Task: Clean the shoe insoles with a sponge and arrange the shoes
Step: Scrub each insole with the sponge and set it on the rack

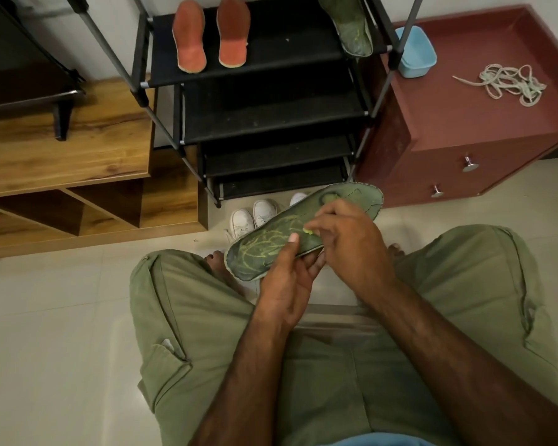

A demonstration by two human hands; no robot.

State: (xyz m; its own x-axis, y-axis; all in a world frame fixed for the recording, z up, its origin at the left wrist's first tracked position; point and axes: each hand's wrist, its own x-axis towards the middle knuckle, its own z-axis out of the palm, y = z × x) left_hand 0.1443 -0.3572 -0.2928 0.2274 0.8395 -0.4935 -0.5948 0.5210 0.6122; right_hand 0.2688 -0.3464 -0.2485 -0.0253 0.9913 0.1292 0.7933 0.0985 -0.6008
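A dark green insole (271, 243) with yellowish scribble marks is held over my lap. My left hand (285, 281) grips it from below, thumb on top near its lower end. My right hand (348, 239) presses a small yellow-green bit (307, 231), mostly hidden under the fingers, onto the middle of the insole. A second green insole (348, 27) lies on the top shelf of the black shoe rack (271, 117). Two orange insoles (189, 37) lie side by side on the same shelf. White shoes (255, 215) stand on the floor below the rack.
A dark red cabinet (464, 133) stands at the right, with a blue plastic tub (414, 53) and a bundle of pale laces (509, 83) on top. A wooden shelf unit (78, 175) stands at the left. My knees in green trousers frame the tiled floor.
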